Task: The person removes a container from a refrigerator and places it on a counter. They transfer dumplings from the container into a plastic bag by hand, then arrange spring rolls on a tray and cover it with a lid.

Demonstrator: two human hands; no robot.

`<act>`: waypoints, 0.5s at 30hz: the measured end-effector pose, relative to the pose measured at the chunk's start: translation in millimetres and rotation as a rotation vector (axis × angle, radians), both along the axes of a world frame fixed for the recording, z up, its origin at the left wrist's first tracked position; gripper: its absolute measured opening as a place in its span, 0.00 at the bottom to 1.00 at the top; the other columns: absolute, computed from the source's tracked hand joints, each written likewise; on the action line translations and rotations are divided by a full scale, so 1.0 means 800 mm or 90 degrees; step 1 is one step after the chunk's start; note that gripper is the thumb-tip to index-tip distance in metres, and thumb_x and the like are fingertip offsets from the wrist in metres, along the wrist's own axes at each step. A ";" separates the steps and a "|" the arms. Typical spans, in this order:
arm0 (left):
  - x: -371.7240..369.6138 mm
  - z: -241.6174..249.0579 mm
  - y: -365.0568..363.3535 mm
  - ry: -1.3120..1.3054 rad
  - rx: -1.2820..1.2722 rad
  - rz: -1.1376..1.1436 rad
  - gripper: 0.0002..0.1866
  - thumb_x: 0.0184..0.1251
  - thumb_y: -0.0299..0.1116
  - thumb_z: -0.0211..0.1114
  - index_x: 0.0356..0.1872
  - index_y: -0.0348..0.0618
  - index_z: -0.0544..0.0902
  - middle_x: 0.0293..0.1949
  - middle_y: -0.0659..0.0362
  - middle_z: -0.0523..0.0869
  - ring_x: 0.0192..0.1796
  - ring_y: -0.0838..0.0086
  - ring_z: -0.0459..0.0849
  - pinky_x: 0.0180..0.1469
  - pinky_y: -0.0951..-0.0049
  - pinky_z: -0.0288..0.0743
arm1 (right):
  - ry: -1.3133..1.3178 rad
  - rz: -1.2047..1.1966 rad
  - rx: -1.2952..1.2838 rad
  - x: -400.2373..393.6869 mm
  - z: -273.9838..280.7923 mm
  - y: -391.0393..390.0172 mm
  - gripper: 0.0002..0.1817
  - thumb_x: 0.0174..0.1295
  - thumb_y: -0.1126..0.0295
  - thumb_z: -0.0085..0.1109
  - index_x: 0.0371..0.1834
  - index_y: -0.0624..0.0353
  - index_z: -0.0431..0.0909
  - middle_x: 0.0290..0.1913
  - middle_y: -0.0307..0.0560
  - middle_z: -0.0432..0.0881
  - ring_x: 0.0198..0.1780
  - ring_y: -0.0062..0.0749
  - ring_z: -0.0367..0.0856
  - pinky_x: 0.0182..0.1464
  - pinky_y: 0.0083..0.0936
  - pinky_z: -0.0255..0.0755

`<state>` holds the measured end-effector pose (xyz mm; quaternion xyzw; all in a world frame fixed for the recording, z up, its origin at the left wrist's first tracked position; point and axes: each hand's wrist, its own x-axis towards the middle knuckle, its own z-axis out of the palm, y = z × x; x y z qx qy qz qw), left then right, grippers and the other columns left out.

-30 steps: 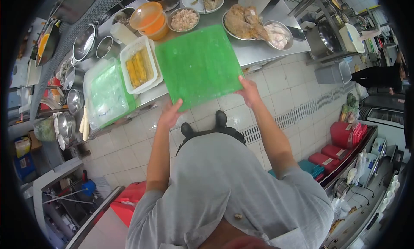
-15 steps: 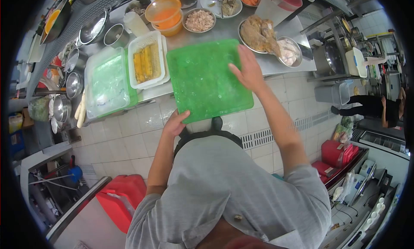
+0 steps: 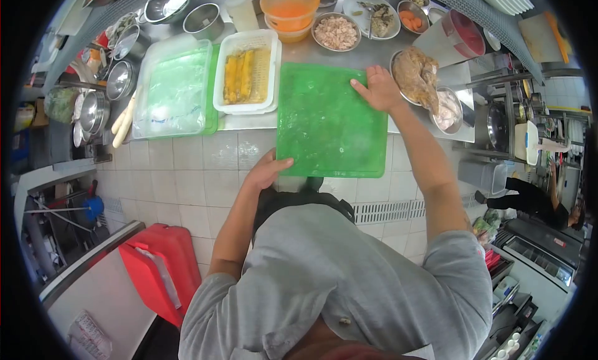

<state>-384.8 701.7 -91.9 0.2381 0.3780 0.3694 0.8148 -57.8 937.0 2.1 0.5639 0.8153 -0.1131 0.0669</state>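
A square green board (image 3: 333, 120) lies between my hands, its near part reaching past the steel counter's edge. My left hand (image 3: 268, 169) grips its lower left corner, thumb on top and the fingers hidden beneath. My right hand (image 3: 379, 89) rests at its upper right corner, thumb apart from the fingers on the top face. Just left of the board is a white basket (image 3: 265, 73) with yellow pieces (image 3: 238, 76) inside. Near my right hand sit a bowl of brown meat (image 3: 415, 78) and a bowl of pale meat (image 3: 447, 111).
On the steel counter (image 3: 374, 50) are a clear-lidded box (image 3: 174, 89), an orange bowl (image 3: 289, 5), minced meat (image 3: 336, 33), a white plate (image 3: 354, 8) and a tall container (image 3: 451, 39). A person in dark clothes (image 3: 529, 197) is at the far right. A red container (image 3: 163, 266) stands lower left.
The view has shifted, so the counter items appear farther right. The board looks squarer to the counter's edge, and both hands are still at it.
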 end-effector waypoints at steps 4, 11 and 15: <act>0.001 -0.017 0.011 0.065 0.011 -0.012 0.39 0.65 0.39 0.76 0.73 0.32 0.68 0.65 0.52 0.81 0.67 0.66 0.79 0.71 0.63 0.70 | -0.078 -0.010 0.034 -0.029 0.007 0.018 0.45 0.74 0.33 0.37 0.61 0.71 0.77 0.67 0.68 0.77 0.70 0.60 0.73 0.72 0.46 0.66; 0.017 -0.019 0.013 0.075 0.031 -0.030 0.36 0.63 0.45 0.76 0.66 0.32 0.76 0.58 0.52 0.85 0.59 0.66 0.83 0.62 0.65 0.75 | 0.145 0.038 -0.037 -0.189 0.003 0.028 0.37 0.77 0.38 0.34 0.56 0.59 0.85 0.58 0.58 0.85 0.61 0.58 0.82 0.68 0.51 0.72; 0.017 -0.036 0.015 0.076 0.056 -0.036 0.38 0.62 0.46 0.77 0.67 0.33 0.75 0.58 0.51 0.85 0.57 0.67 0.84 0.60 0.66 0.76 | 0.065 0.008 -0.038 -0.220 -0.028 0.058 0.37 0.74 0.37 0.37 0.50 0.58 0.88 0.60 0.59 0.85 0.61 0.57 0.83 0.64 0.51 0.75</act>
